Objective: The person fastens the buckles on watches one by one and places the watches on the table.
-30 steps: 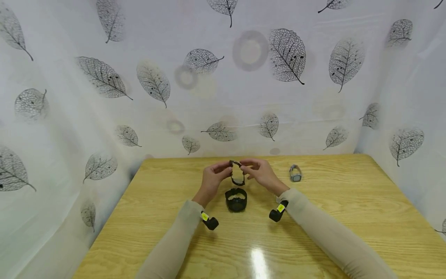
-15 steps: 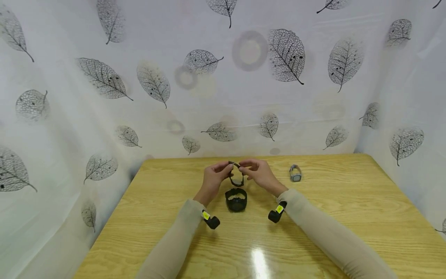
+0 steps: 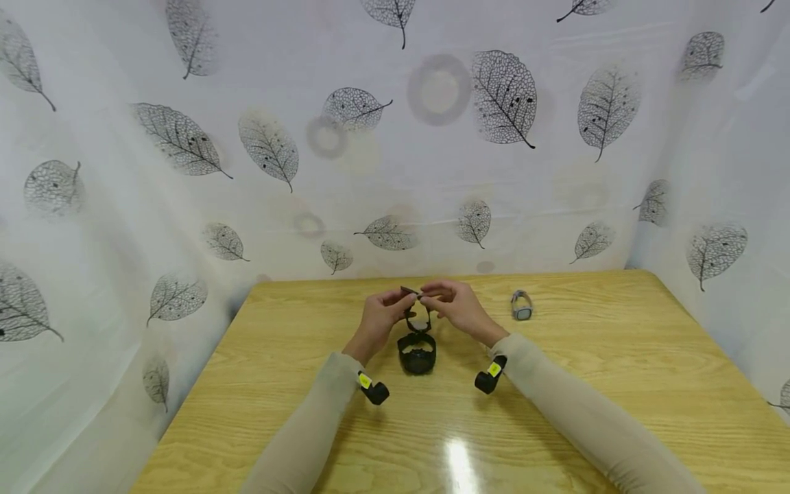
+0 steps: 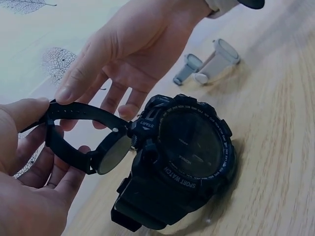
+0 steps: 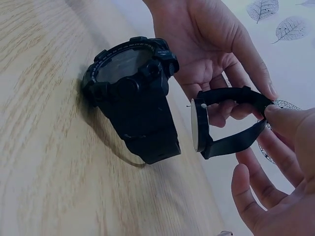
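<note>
A slim black wristwatch [image 3: 419, 324] with a round face is held above the table between both hands, its strap forming a loop. My left hand [image 3: 379, 319] pinches the strap end between thumb and fingers. From the other side my right hand [image 3: 461, 312] pinches the strap close to the left thumb, as the left wrist view shows. The watch face [image 4: 114, 153] hangs at the bottom of the loop. Right in front of it, a bulky black sport watch [image 3: 417, 358] stands on the table with its strap closed in a ring.
A small grey watch [image 3: 522, 307] stands on the wooden table [image 3: 586, 357] beyond my right hand. The left wrist view also has a whitish watch [image 4: 219, 61] beside it. A leaf-patterned curtain [image 3: 432, 171] hangs around the table's back and sides.
My fingers have shifted along the strap, and the thumbs have come closer together. The strap's end now sticks up more flatly at the top. The sport watch and grey watch stay put.
</note>
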`<state>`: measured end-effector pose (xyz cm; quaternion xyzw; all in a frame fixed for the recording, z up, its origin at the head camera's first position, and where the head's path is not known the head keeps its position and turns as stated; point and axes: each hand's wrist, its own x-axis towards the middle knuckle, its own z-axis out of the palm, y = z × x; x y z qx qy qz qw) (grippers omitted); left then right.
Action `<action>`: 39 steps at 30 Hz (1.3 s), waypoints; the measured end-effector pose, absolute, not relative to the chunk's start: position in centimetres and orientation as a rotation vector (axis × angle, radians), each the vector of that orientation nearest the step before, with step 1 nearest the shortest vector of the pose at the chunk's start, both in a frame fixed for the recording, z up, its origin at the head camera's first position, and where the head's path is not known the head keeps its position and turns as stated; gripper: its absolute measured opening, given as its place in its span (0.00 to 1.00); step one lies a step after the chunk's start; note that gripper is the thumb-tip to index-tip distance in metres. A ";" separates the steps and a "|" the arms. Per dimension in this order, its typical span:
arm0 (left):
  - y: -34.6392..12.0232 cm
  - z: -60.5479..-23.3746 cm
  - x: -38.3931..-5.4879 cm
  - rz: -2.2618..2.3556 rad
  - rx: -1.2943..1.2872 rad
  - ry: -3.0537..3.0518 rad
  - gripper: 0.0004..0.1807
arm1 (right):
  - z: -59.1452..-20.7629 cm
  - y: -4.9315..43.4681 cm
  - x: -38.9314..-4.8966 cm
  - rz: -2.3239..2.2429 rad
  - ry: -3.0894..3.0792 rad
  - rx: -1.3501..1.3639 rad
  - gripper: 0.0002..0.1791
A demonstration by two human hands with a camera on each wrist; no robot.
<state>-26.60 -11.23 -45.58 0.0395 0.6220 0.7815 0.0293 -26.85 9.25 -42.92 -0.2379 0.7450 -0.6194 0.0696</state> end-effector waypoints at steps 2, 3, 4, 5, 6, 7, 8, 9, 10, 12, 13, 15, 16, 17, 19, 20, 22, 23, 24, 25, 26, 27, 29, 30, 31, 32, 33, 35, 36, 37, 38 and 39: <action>-11.2 -45.5 -26.6 2.416 0.130 1.914 0.18 | -42.9 9.2 -26.9 -1.862 2.243 -0.723 0.20; -11.2 -45.5 -26.6 2.422 0.131 1.907 0.18 | -43.0 9.2 -26.9 -1.863 2.242 -0.726 0.20; -11.1 -45.5 -26.6 2.426 0.134 1.903 0.18 | -43.0 9.2 -27.0 -1.867 2.236 -0.729 0.20; -11.1 -45.4 -26.6 2.431 0.136 1.895 0.18 | -43.0 9.1 -27.0 -1.873 2.228 -0.730 0.20; -11.0 -45.4 -26.6 2.439 0.137 1.888 0.17 | -43.4 9.1 -27.3 -1.878 2.228 -0.738 0.21; -11.0 -45.3 -26.6 2.441 0.140 1.886 0.17 | -43.8 9.1 -27.5 -1.884 2.225 -0.743 0.22; -10.9 -45.3 -26.6 2.448 0.140 1.882 0.17 | -44.2 9.1 -27.8 -1.889 2.222 -0.746 0.23; -10.9 -45.3 -26.7 2.456 0.138 1.881 0.17 | -44.7 9.1 -28.1 -1.894 2.219 -0.750 0.24; -10.9 -45.3 -26.8 2.462 0.130 1.879 0.17 | -45.1 9.2 -28.3 -1.899 2.216 -0.751 0.24; -10.9 -45.2 -26.9 2.479 0.118 1.881 0.18 | -46.0 9.2 -28.8 -1.899 2.221 -0.752 0.25; -11.0 -45.2 -27.0 2.487 0.111 1.880 0.19 | -46.0 9.2 -28.7 -1.900 2.218 -0.746 0.25; -11.1 -45.1 -27.1 2.507 0.094 1.874 0.20 | -46.0 9.3 -28.6 -1.902 2.216 -0.730 0.23; -11.2 -45.0 -27.1 2.514 0.091 1.871 0.20 | -45.9 9.3 -28.6 -1.900 2.221 -0.722 0.22; -11.2 -45.0 -27.0 2.520 0.090 1.871 0.20 | -45.8 9.3 -28.5 -1.898 2.225 -0.719 0.21; -11.3 -45.0 -27.0 2.526 0.088 1.869 0.20 | -45.7 9.3 -28.5 -1.900 2.229 -0.715 0.19; -11.4 -45.0 -27.0 2.523 0.095 1.873 0.19 | -45.6 9.3 -28.5 -1.901 2.231 -0.713 0.18; -11.4 -45.1 -27.0 2.508 0.111 1.888 0.19 | -45.6 9.3 -28.5 -1.904 2.237 -0.717 0.17; -11.4 -45.2 -26.9 2.500 0.120 1.895 0.18 | -45.6 9.3 -28.5 -1.908 2.238 -0.718 0.17; -11.4 -45.2 -26.9 2.493 0.132 1.903 0.18 | -45.7 9.3 -28.5 -1.909 2.242 -0.720 0.17; -11.4 -45.3 -26.8 2.487 0.144 1.911 0.17 | -45.8 9.3 -28.5 -1.907 2.248 -0.723 0.17; -11.4 -45.3 -26.8 2.479 0.156 1.921 0.17 | -45.8 9.3 -28.5 -1.904 2.255 -0.723 0.17; -11.4 -45.3 -26.8 2.473 0.165 1.929 0.16 | -45.9 9.3 -28.5 -1.901 2.261 -0.726 0.18; -11.4 -45.4 -26.7 2.467 0.187 1.943 0.15 | -46.0 9.4 -28.5 -1.891 2.277 -0.732 0.18; -11.4 -45.4 -26.7 2.464 0.199 1.953 0.15 | -46.0 9.4 -28.5 -1.885 2.285 -0.737 0.19; -11.5 -45.4 -26.7 2.461 0.209 1.960 0.15 | -46.0 9.4 -28.5 -1.881 2.291 -0.740 0.19; -11.5 -45.4 -26.7 2.455 0.223 1.970 0.15 | -46.0 9.4 -28.5 -1.880 2.295 -0.743 0.19; -11.5 -45.4 -26.7 2.449 0.236 1.976 0.15 | -46.0 9.4 -28.5 -1.878 2.297 -0.747 0.19; -11.5 -45.4 -26.8 2.431 0.257 1.992 0.15 | -46.0 9.3 -28.6 -1.871 2.300 -0.758 0.18; -11.5 -45.5 -26.8 2.421 0.269 1.996 0.15 | -45.9 9.3 -28.5 -1.869 2.296 -0.767 0.18; -11.5 -45.5 -26.7 2.401 0.277 2.011 0.16 | -45.9 9.3 -28.6 -1.867 2.292 -0.778 0.17; -11.5 -45.5 -26.7 2.380 0.285 2.026 0.17 | -45.9 9.3 -28.6 -1.864 2.289 -0.786 0.17; -11.5 -45.5 -26.7 2.360 0.287 2.040 0.17 | -45.9 9.3 -28.6 -1.860 2.288 -0.797 0.17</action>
